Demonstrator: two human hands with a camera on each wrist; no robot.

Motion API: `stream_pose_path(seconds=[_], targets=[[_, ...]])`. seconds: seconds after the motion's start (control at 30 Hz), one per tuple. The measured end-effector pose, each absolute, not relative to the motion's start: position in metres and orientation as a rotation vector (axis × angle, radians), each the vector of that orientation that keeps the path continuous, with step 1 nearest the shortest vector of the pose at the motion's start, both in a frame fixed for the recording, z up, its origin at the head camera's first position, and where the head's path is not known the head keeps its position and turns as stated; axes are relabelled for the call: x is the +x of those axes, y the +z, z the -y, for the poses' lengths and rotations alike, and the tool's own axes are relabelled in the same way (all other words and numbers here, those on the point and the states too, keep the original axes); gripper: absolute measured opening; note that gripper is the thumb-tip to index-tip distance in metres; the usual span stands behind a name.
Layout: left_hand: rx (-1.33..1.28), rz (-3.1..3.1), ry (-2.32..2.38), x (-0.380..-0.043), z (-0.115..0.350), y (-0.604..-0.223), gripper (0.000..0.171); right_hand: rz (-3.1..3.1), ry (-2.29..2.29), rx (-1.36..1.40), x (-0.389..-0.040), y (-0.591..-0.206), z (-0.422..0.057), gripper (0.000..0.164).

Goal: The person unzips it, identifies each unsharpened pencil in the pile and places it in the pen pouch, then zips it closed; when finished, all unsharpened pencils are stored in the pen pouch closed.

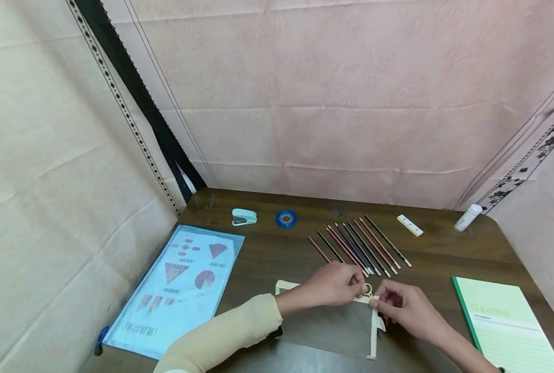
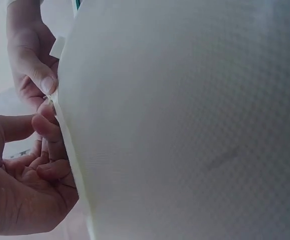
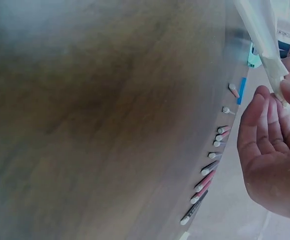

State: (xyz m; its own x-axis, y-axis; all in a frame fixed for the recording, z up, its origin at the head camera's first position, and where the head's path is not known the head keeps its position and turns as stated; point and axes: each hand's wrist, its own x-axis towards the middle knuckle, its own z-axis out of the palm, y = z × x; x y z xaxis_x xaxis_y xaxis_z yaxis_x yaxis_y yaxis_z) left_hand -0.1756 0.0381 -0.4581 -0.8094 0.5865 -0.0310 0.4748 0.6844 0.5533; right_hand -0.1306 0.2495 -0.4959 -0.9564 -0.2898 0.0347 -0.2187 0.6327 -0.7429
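Observation:
A see-through mesh pouch [image 1: 325, 329] with cream edging lies low in the head view, on the near part of the table. My left hand [image 1: 336, 282] pinches its upper edge, fingers curled, right beside a cream ring [image 1: 367, 290] at the edge. At the pouch's upper right corner, my right hand [image 1: 409, 305] grips the edging between thumb and fingers. The mesh [image 2: 185, 120] fills most of the left wrist view, with both hands along its edge. In the right wrist view, the cream edging [image 3: 265, 50] runs down to the right hand's fingertips.
Several pencils [image 1: 361, 243] lie in a slanted row beyond the hands. Behind are a light blue stapler [image 1: 244, 217], blue tape [image 1: 286, 218], a white eraser-like block [image 1: 409, 225] and a white bottle [image 1: 468, 217]. A blue folder [image 1: 184, 280] lies left, a green notebook [image 1: 510, 321] right.

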Motion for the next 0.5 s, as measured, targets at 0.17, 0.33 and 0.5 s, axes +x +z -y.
stream_pose_path(seconds=[0.17, 0.33, 0.5], targets=[[0.827, -2.679, 0.866, -0.176, -0.028, -0.457, 0.012, -2.887, -1.243, -0.55, -0.132, -0.493, -0.244, 0.013], [0.835, -2.673, 0.926, -0.175, -0.018, -0.454, 0.01, -2.957, -1.251, -0.73, -0.128, -0.485, -0.237, 0.014], [0.803, -2.656, 0.962, -0.174, -0.013, -0.451, 0.009, -2.986, -1.274, -0.836, -0.127, -0.48, -0.232, 0.018]])
